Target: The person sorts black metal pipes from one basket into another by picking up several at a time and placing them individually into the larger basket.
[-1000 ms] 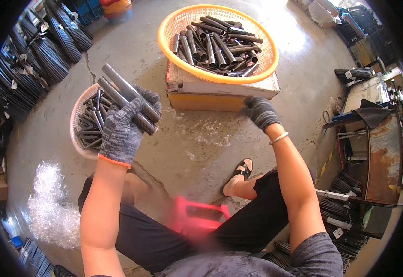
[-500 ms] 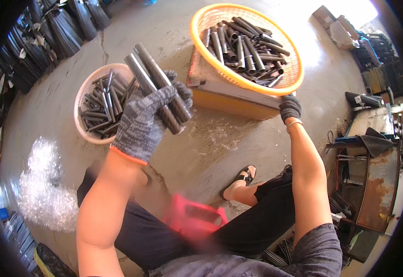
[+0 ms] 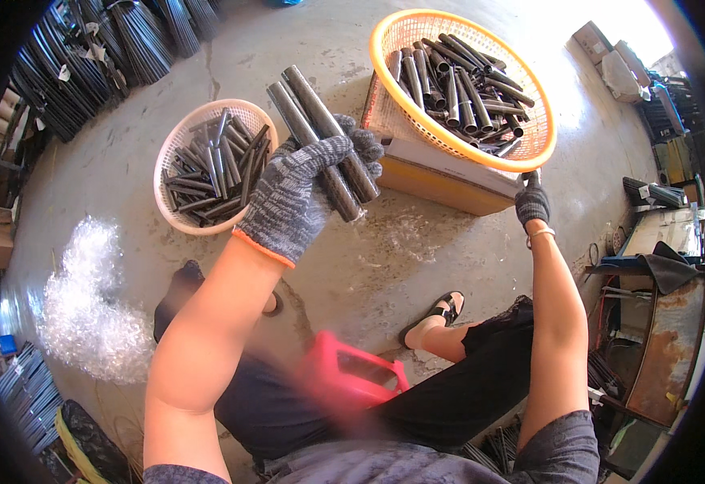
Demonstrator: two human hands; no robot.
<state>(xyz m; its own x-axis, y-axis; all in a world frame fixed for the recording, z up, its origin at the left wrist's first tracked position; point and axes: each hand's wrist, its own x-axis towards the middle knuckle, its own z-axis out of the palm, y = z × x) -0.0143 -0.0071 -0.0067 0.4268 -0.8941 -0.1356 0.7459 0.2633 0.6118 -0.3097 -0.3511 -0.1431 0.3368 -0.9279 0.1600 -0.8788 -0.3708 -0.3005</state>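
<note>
left hand (image 3: 292, 189) grips two dark tubes (image 3: 314, 110) side by side, between the pale basket (image 3: 161, 181) and the orange-rimmed basket (image 3: 378, 68). right hand (image 3: 533, 202) has just come to the near right edge of the orange-rimmed basket, so both hands are now occupied; whether its fingers are closed, i cannot tell. writing on the white tags (image 3: 64, 73) is unreadable.

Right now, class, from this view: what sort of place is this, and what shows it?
Probably a workshop or its store: bundles of long dark rods line the upper left, an orange-rimmed basket holds many short dark tubes, and the gloved left hand grips two similar tubes.
</note>
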